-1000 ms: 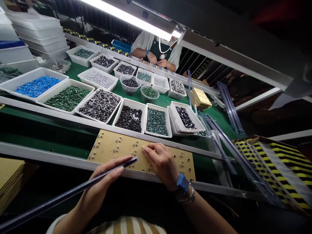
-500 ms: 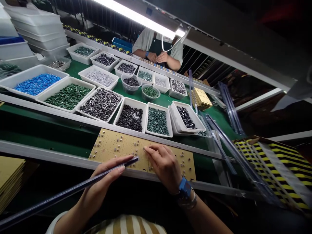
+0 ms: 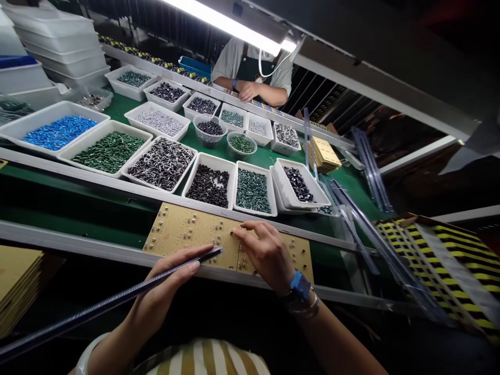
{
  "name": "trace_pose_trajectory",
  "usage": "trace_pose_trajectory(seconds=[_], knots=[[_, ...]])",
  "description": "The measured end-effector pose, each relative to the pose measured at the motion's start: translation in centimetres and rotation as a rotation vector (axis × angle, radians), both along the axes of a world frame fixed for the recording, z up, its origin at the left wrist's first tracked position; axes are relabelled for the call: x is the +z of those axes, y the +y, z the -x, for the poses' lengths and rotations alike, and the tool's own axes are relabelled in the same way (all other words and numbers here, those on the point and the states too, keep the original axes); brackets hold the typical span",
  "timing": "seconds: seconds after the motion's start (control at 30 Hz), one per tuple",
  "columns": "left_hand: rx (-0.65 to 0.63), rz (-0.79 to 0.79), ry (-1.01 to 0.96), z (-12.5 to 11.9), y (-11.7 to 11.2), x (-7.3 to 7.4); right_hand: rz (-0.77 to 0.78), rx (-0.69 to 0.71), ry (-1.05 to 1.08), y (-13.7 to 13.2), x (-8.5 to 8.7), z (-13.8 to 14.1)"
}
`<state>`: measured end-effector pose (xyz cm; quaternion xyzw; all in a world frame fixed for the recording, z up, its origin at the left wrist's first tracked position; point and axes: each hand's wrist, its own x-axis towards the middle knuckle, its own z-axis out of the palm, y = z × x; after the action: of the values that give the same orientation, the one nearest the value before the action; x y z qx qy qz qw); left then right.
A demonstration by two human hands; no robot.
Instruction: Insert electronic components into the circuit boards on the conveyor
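Fingers of our right hand curl close together, their tips on the board just beside the line that divides it in two; we cannot tell whether they pinch a part there; a blue watch and a metal bracelet sit on that wrist; our left hand is closed around a long, dark, see-through tube, which runs from the lower left corner of the view to a tip just short of the right fingers; the tan board lies flat across the near edge of the green tabletop, and small metal parts stand in scattered rows on it; beyond its far edge, along an aluminium rail, white trays hold black parts, teal parts and black parts with bright leads; a tilted tray sits toward the right corner; further left lie blue parts and green parts; two clear bowls stand further in; a stack of boards rests near the right edge, with more boards at our lower left; a box of yellow-and-black striped tubes sits at the right; across the tabletop, a co-worker's hands work at the far rail, below a bright lamp.
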<state>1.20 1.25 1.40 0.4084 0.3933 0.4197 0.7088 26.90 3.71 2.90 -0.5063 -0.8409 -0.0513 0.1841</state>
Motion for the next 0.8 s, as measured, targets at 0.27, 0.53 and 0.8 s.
trace_pose_trajectory(seconds=[0.27,0.53,0.8], knots=[[0.032,0.0,-0.011,-0.1,-0.2,0.3,0.12,-0.027,0.214,-0.6,1.3,0.3],[-0.184,-0.357,0.273,0.1,0.9,2.7,1.037,-0.187,1.043,-2.9,2.4,1.8],[-0.173,-0.11,0.193,1.0,0.8,2.3,1.013,-0.173,1.07,-3.4,2.3,2.2]])
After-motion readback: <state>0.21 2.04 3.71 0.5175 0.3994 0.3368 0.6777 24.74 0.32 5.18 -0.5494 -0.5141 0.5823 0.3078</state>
